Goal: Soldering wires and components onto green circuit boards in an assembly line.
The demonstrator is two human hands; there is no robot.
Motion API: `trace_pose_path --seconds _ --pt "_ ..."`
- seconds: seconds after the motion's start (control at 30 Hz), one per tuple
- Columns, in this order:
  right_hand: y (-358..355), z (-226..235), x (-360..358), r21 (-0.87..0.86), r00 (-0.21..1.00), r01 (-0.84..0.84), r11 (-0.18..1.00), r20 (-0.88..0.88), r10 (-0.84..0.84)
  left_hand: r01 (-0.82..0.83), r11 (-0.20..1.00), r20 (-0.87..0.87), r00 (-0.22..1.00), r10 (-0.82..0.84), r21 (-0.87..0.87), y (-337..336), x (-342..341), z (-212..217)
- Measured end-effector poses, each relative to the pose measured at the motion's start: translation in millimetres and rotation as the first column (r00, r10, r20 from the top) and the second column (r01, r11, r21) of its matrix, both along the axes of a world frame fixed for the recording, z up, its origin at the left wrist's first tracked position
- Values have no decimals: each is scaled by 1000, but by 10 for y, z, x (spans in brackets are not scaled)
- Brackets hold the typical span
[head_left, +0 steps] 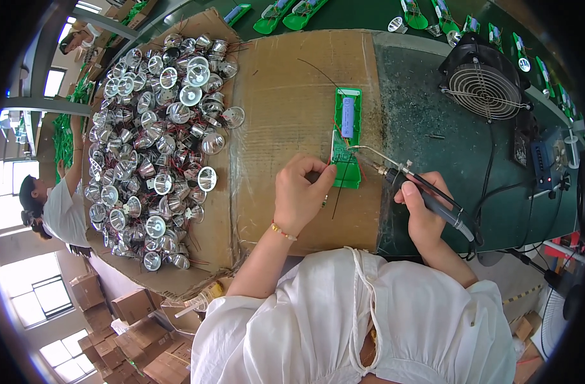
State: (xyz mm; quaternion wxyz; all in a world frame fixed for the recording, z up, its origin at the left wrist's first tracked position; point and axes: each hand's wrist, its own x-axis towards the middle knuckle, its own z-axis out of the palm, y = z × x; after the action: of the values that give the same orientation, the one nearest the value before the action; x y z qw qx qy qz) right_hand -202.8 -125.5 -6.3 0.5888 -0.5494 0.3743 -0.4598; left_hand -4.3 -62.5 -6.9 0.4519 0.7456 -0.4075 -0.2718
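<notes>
While the right hand [425, 221] holds a soldering iron [396, 178], the narrowed left hand [299, 192] touches a case [348, 178] near the cardboard's [292, 83] right edge.

Shiny green plastic forms the housing [350, 182]; the blue cell [348, 118] has a smooth wrapper. My soldering iron [395, 180] joins a smooth plastic handle [441, 208] to a bare metal front [381, 170]. The reflector cups [162, 184] are mirror-bright, the cardboard [292, 102] matt and scuffed, the fan's grille [484, 91] metal wire, my white top [279, 333] creased cloth.
</notes>
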Motion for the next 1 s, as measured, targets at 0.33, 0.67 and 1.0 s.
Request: trace_pose_path --seconds 0.33,0.67,1.0 --pt "11 -32 -55 23 1000 -15 1000 -6 15 -36 999 -127 991 37 10 19 -43 13" --pt "-3 -46 -83 -40 997 -42 998 -61 40 252 967 368 895 -252 50 -86 32 188" --pt "12 39 -66 -78 995 -56 995 -90 49 374 890 476 752 -456 261 -206 89 319"
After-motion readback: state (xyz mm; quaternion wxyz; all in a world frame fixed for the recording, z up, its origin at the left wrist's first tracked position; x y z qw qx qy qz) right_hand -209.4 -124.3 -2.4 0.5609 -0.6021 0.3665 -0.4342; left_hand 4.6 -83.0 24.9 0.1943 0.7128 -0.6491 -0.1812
